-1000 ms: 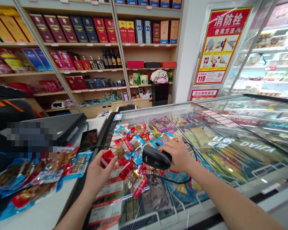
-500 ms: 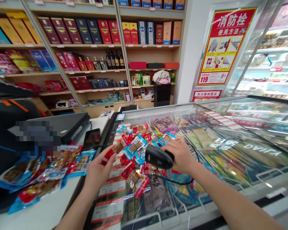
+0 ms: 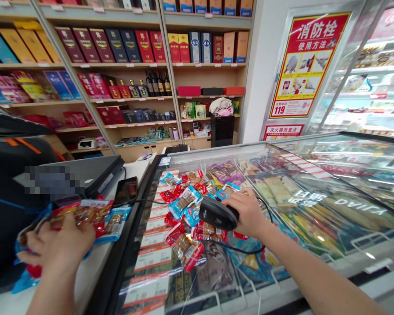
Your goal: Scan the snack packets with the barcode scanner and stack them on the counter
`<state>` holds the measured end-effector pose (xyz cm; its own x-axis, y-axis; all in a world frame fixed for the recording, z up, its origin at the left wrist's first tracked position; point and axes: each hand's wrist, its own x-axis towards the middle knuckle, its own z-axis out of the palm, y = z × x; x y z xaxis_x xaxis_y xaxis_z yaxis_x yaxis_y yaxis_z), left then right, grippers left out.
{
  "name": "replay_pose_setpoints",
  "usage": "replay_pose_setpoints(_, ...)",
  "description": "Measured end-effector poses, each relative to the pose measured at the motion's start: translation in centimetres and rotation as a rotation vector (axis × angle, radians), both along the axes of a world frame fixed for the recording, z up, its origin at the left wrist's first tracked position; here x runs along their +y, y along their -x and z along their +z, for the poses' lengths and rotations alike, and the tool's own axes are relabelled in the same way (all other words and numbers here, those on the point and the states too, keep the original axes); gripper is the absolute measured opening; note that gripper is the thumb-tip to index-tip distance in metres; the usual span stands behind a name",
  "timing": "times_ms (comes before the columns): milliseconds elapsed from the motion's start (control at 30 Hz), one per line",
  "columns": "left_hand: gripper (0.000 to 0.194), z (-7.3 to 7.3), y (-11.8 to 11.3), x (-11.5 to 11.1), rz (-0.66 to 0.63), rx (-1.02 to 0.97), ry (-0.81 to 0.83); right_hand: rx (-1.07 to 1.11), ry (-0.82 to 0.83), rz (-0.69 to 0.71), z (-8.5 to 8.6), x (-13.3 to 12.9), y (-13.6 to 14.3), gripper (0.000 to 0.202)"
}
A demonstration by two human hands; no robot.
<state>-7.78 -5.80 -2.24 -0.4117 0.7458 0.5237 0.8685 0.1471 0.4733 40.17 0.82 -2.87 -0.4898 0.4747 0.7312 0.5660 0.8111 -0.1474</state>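
My right hand [image 3: 248, 212] is wrapped round a black barcode scanner [image 3: 217, 213], held low above the freezer's glass. Under and beside the scanner lies a pile of red and blue snack packets [image 3: 184, 202], with a red-ended packet [image 3: 185, 247] nearest me. At the left, my left hand [image 3: 57, 240] rests over a second heap of snack packets [image 3: 95, 212] on the white counter. Its fingers are spread across the wrappers, and the palm hides part of that heap. A blue-edged packet [image 3: 114, 224] shows to the right of the fingers.
The scanner's black cable [image 3: 246, 250] loops over the glass-topped freezer [image 3: 315, 183]. A phone [image 3: 126, 190] lies on the counter beside a dark grey device [image 3: 100, 170]. Behind stand shelves of boxes and bottles [image 3: 128, 98]. A dark bag-like object [image 3: 6, 188] fills the left side.
My left hand has moved left from the freezer pile to the counter heap. The red packet it held is no longer in its pinch, and its fingers are spread. My right hand stays put.
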Motion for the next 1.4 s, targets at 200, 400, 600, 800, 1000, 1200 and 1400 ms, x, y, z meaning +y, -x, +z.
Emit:
replay_pose_setpoints(200, 0.036, 0.9, -7.3, 1.1, -0.034, 0.204, -0.212, 0.009, 0.024, -0.016, -0.3, 0.2, -0.2, 0.016)
replay_pose_setpoints(400, 0.042, -0.4, -14.6, 0.9, -0.862, 0.091, 0.289, -0.003, 0.024, -0.011, -0.3, 0.2, -0.1, 0.015)
replay_pose_setpoints(600, 0.061, -0.9, -17.5, -0.4, -0.929, 0.164, 0.429, -0.011, 0.033, -0.01, -0.3, 0.2, -0.1, 0.017)
replay_pose_setpoints(800, 0.029, -1.1, -16.9, -0.1, -0.871, 0.067, 0.454, -0.031, 0.033, -0.017, -0.5, 0.3, -0.1, 0.019)
replay_pose_setpoints(1000, 0.014, -1.6, -15.8, 0.5, -0.737, -0.048, 0.448, -0.001, 0.036, -0.004, -0.4, 0.3, -0.1, 0.019)
replay_pose_setpoints(1200, 0.026, -0.7, -14.5, 1.5, -0.65, -0.075, 0.02, -0.006, 0.043, 0.027, -0.2, 0.2, -0.1, 0.016)
replay_pose_setpoints(1400, 0.03, -0.7, -14.4, 1.6, -0.627, -0.021, -0.107, -0.078, 0.081, 0.086, -0.2, -0.3, 0.2, 0.022)
